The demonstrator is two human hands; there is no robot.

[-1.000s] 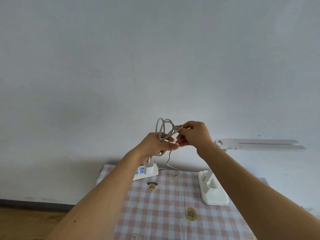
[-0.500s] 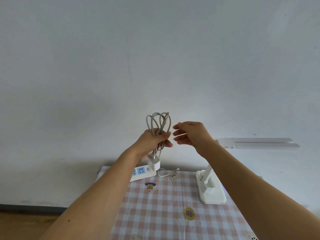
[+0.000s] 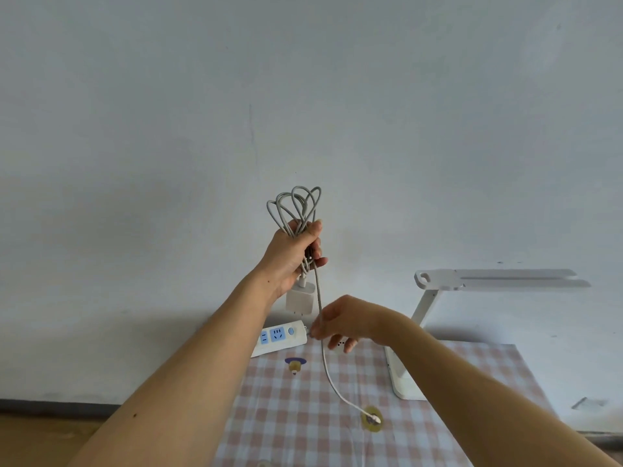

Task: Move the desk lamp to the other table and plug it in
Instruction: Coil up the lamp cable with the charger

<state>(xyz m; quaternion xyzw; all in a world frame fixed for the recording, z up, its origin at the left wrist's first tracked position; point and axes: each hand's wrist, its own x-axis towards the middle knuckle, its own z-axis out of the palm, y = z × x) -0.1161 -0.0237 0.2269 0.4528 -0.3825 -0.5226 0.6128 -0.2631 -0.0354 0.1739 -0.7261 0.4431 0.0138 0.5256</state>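
My left hand (image 3: 292, 254) is raised and grips a coiled grey cable (image 3: 296, 205), with loops sticking out above the fist. A white plug adapter (image 3: 300, 299) hangs just below that hand. One strand of the cable runs down past my right hand (image 3: 340, 323), and its loose end (image 3: 372, 417) lies on the checked tablecloth. My right hand is low, over the table's far edge, with thumb and fingers around the strand. The white desk lamp (image 3: 435, 298) stands at the right, its flat head pointing right.
A white power strip (image 3: 279, 337) with blue sockets lies at the far left of the checked table (image 3: 286, 416), against the wall. Wooden floor shows at the lower left. The wall is close behind the table.
My right hand has dropped from beside the coil to near the power strip, drawing one cable strand down onto the table. My left hand has stayed up with the coil.
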